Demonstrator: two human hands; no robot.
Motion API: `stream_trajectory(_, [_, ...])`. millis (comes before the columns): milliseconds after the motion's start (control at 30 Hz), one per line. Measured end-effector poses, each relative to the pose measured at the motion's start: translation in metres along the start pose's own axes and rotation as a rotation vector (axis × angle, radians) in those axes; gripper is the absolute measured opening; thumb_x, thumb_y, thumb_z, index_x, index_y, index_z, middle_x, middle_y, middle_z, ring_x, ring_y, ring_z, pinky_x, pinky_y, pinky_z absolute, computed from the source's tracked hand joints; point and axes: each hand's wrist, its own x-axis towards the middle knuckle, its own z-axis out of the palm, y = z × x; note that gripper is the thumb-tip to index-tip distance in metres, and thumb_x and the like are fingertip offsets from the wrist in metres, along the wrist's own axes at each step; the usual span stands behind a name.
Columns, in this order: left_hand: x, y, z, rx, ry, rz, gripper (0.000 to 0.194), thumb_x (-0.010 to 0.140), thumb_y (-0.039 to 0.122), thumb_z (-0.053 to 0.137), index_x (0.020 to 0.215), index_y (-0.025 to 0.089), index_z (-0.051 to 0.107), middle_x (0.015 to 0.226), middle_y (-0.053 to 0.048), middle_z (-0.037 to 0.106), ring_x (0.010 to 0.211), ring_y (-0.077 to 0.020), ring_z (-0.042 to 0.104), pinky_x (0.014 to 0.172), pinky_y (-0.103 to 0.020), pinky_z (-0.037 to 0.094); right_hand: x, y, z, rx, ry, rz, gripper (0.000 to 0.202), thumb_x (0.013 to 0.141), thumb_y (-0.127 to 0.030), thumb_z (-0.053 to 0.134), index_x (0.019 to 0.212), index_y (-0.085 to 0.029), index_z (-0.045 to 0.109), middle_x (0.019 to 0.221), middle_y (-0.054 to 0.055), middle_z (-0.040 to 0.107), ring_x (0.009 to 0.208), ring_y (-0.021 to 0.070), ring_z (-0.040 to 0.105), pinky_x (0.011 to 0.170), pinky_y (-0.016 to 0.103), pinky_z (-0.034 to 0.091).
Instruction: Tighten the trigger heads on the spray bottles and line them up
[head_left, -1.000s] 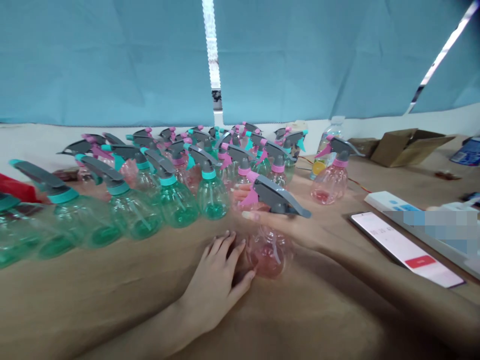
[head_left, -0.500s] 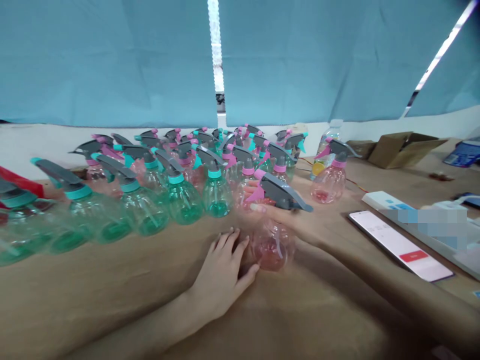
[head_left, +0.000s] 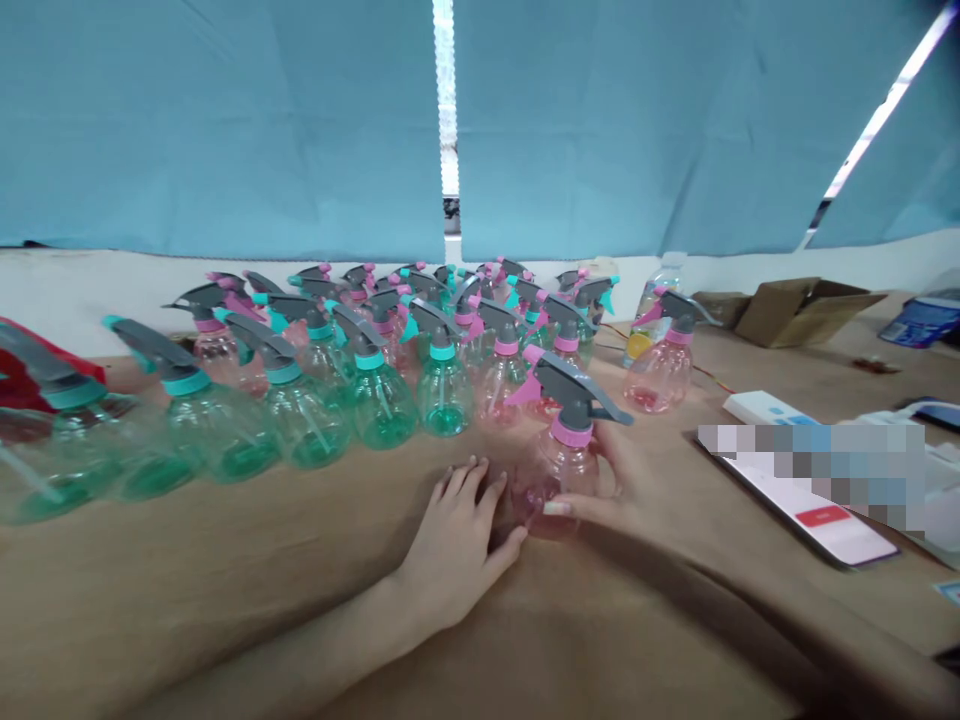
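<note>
A clear pink spray bottle [head_left: 559, 468] with a grey and pink trigger head stands upright on the table in front of me. My right hand [head_left: 626, 500] is closed round its body from the right, thumb across the front and the other fingers partly hidden behind it. Flat on the tabletop just left of the bottle lies my left hand [head_left: 454, 550], fingers spread and holding nothing. Its thumb tip is close to the bottle's base; whether they touch, I cannot tell. Beyond it stands a clear green spray bottle [head_left: 444, 400].
Several green bottles line the left, with more pink and green ones behind. Another pink spray bottle [head_left: 660, 370] stands right of the group, by a drink bottle [head_left: 664, 290]. At the right are a phone [head_left: 825, 520], a white power strip [head_left: 761, 408] and an open cardboard box [head_left: 802, 310].
My right hand has come down from the bottle's trigger head to its body. The trigger head now sits upright on the bottle. My left hand stays flat on the table.
</note>
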Motion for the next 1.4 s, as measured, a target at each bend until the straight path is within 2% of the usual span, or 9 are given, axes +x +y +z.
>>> stream_trajectory(133, [-0.001,-0.002,0.002,0.005,0.020,0.013,0.043,0.088,0.039,0.050,0.119,0.010,0.053,0.131,-0.019,0.047,0.122,-0.0346,0.039,0.095,-0.052,0.035,-0.009,0.016,0.010,-0.027,0.058,0.018,0.071,0.065,-0.036,0.074,0.123,-0.026,0.035,0.122,0.009,0.053,0.109,0.0281,0.054,0.089,0.047,0.045])
stream_trajectory(333, [0.000,-0.002,0.001,0.033,-0.017,0.002,0.048,0.089,0.040,0.050,0.124,0.008,0.051,0.132,-0.020,0.046,0.122,-0.0341,0.039,0.096,-0.051,0.034,-0.010,0.015,0.007,-0.098,0.094,0.049,0.064,0.066,-0.044,0.072,0.118,-0.024,0.042,0.117,0.008,0.055,0.107,0.0268,0.053,0.090,0.046,0.044])
stream_trajectory(467, [-0.001,-0.002,0.002,0.032,-0.034,0.008,0.049,0.089,0.040,0.050,0.127,0.009,0.049,0.135,-0.019,0.044,0.125,-0.0338,0.036,0.098,-0.052,0.033,-0.011,0.008,-0.010,-0.155,0.104,0.128,0.051,0.067,-0.047,0.070,0.109,-0.025,0.050,0.109,0.007,0.059,0.101,0.0277,0.056,0.086,0.046,0.046])
stream_trajectory(533, [-0.001,-0.003,0.003,0.026,-0.024,0.008,0.047,0.089,0.039,0.049,0.126,0.009,0.050,0.135,-0.018,0.043,0.126,-0.0336,0.035,0.098,-0.052,0.033,-0.012,0.012,-0.022,-0.203,0.114,0.158,0.052,0.068,-0.047,0.069,0.110,-0.024,0.049,0.109,0.008,0.059,0.100,0.0287,0.056,0.085,0.047,0.046])
stream_trajectory(700, [-0.001,-0.005,0.004,-0.016,0.003,0.042,0.042,0.090,0.037,0.049,0.124,0.012,0.051,0.134,-0.016,0.046,0.124,-0.0325,0.039,0.096,-0.051,0.037,-0.013,0.050,-0.056,-0.264,0.119,0.156,0.052,0.069,-0.048,0.068,0.110,-0.024,0.046,0.108,0.009,0.058,0.095,0.0272,0.057,0.083,0.046,0.047])
stream_trajectory(867, [0.000,-0.007,0.004,-0.014,0.016,0.066,0.040,0.089,0.034,0.050,0.124,0.015,0.051,0.133,-0.015,0.047,0.123,-0.0317,0.041,0.095,-0.050,0.040,0.003,0.086,-0.086,-0.306,0.123,0.186,0.054,0.069,-0.048,0.067,0.112,-0.023,0.045,0.104,0.011,0.059,0.092,0.0287,0.059,0.078,0.046,0.049])
stream_trajectory(1033, [0.002,-0.011,0.007,-0.015,0.051,0.112,0.040,0.089,0.035,0.049,0.125,0.018,0.050,0.131,-0.011,0.050,0.121,-0.0303,0.044,0.094,-0.047,0.043,0.031,0.104,-0.094,-0.316,0.211,0.180,0.072,0.065,-0.050,0.069,0.121,-0.018,0.035,0.105,0.013,0.058,0.097,0.0281,0.059,0.081,0.044,0.049])
stream_trajectory(1200, [0.014,-0.008,0.012,-0.027,0.053,0.139,0.040,0.089,0.034,0.050,0.127,0.020,0.048,0.130,-0.010,0.051,0.119,-0.0297,0.046,0.093,-0.048,0.043,0.051,0.111,-0.094,-0.488,0.215,0.214,0.065,0.068,-0.050,0.065,0.118,-0.016,0.042,0.108,0.015,0.058,0.098,0.0301,0.058,0.080,0.047,0.047])
stream_trajectory(1400, [0.043,0.011,0.019,-0.091,0.013,0.175,0.038,0.089,0.029,0.049,0.126,0.019,0.048,0.129,-0.010,0.051,0.119,-0.0286,0.046,0.095,-0.046,0.042,0.065,0.102,-0.098,-0.605,0.180,0.212,0.055,0.070,-0.051,0.061,0.110,-0.015,0.051,0.105,0.014,0.061,0.099,0.0307,0.056,0.082,0.044,0.043])
